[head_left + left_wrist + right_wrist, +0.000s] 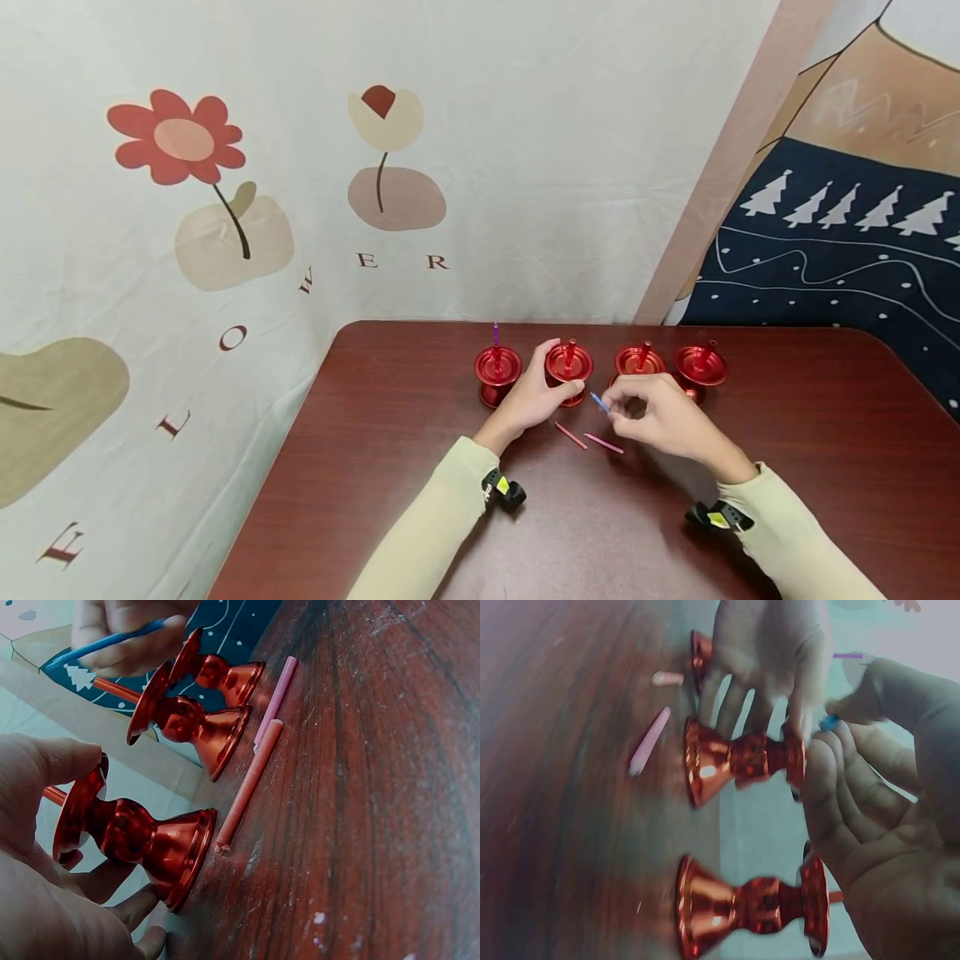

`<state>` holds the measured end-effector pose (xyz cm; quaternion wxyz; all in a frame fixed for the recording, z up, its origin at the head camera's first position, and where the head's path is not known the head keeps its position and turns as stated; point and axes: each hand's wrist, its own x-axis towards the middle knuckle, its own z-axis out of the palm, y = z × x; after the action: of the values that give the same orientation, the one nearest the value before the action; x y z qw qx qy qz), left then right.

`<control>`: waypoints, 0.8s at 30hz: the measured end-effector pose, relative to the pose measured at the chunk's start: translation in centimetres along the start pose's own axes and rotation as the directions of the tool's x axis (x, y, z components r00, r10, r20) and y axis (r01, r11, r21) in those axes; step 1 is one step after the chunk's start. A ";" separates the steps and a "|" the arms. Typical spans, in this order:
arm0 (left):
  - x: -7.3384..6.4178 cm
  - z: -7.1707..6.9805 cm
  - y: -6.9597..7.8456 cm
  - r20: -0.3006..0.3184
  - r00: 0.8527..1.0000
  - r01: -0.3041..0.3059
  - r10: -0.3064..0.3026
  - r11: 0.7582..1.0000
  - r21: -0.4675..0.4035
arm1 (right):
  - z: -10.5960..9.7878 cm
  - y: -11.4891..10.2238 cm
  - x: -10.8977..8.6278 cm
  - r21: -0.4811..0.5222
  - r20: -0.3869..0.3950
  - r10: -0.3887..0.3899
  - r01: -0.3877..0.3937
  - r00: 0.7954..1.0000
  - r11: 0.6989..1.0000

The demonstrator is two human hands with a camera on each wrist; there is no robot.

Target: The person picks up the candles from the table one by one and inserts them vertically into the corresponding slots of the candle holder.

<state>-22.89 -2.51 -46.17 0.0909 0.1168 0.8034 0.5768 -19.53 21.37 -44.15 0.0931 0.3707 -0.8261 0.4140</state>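
Note:
My left hand holds a shiny red metal candle holder, thumb at the rim of its dish and fingers round the far side. The holder stands upright on the table. My right hand pinches a thin blue candle between thumb and fingertips, just right of that holder; the left wrist view shows more of the blue candle's length. Below the hands lie a reddish-orange candle and a pink candle. At the left, another red holder carries an upright purple candle.
Two more red holders, one behind my right hand and one farther right, stand in the same row near the back edge of the brown table. Behind the table hangs a printed cloth.

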 end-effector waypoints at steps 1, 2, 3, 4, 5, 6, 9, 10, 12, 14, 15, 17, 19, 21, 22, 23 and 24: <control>0.0 0.0 0.0 0.001 1.000 0.000 0.000 1.000 0.002 | 0.2 -0.1 0.4 -0.001 -0.022 0.002 -0.002 1.000 1.000; 0.0 0.0 0.0 0.003 1.000 -0.001 0.001 1.000 0.002 | 0.3 -0.2 0.7 -0.004 -0.044 0.006 -0.006 0.999 1.000; 0.0 -0.1 0.0 0.005 1.000 -0.003 0.003 1.000 0.001 | 0.5 -0.3 1.1 -0.007 -0.067 0.012 -0.012 0.998 1.000; 0.0 -0.1 -0.1 0.005 1.000 -0.003 0.003 1.000 0.000 | 0.6 -0.4 1.4 -0.004 -0.089 0.021 -0.021 0.996 1.000; 0.0 -0.1 -0.1 0.006 1.000 -0.005 0.005 1.000 -0.001 | 0.8 -0.4 1.7 -0.001 -0.111 0.032 -0.033 0.993 0.999; 0.0 -0.1 -0.1 0.007 1.000 -0.005 0.005 1.000 -0.004 | 0.9 -0.5 2.1 0.002 -0.134 0.043 -0.043 0.990 0.999; 0.1 -0.1 -0.1 0.011 1.000 -0.009 0.009 1.000 -0.021 | 1.2 -0.5 3.1 0.025 -0.198 0.078 -0.074 0.977 0.997; 0.1 -0.1 -0.1 0.012 1.000 -0.010 0.010 1.000 -0.025 | 1.3 -0.5 3.4 0.035 -0.217 0.089 -0.083 0.972 0.996; 0.1 -0.1 -0.1 0.014 1.000 -0.011 0.012 0.999 -0.030 | 1.4 -0.5 4.1 0.064 -0.253 0.109 -0.096 0.961 0.993; 0.2 -0.1 -0.1 0.015 1.000 -0.009 0.009 0.999 -0.032 | 1.6 -0.6 4.7 0.101 -0.284 0.136 -0.111 0.949 0.989; 0.2 -0.1 -0.1 0.015 1.000 -0.006 0.007 1.000 -0.030 | 1.6 -0.6 5.0 0.115 -0.298 0.150 -0.120 0.943 0.986; 0.2 -0.1 -0.1 0.015 1.000 0.000 0.001 1.000 -0.027 | 1.6 -0.7 5.5 0.140 -0.321 0.172 -0.134 0.931 0.981; 0.1 -0.1 -0.1 0.015 1.000 0.005 -0.004 1.000 -0.027 | 1.7 -0.8 5.9 0.162 -0.339 0.191 -0.143 0.921 0.976; 0.1 -0.1 -0.1 0.013 1.000 0.009 -0.008 1.000 -0.026 | 1.8 -0.8 6.3 0.173 -0.356 0.199 -0.145 0.913 0.974; 0.1 -0.1 -0.1 0.013 1.000 0.009 -0.009 1.000 -0.027 | 1.8 -0.8 6.5 0.176 -0.364 0.201 -0.145 0.909 0.974; 0.1 -0.1 -0.1 0.011 1.000 0.009 -0.008 1.000 -0.029 | 1.8 -0.8 6.6 0.177 -0.372 0.206 -0.148 0.905 0.973; 0.1 -0.1 -0.1 0.011 1.000 0.009 -0.009 0.999 -0.031 | 1.9 -0.8 6.7 0.177 -0.382 0.209 -0.151 0.900 0.973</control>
<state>-23.04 -2.56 -46.26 0.0996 0.1147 0.7944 0.5881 -23.48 16.07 -41.78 0.1934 0.2064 -0.7888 0.5457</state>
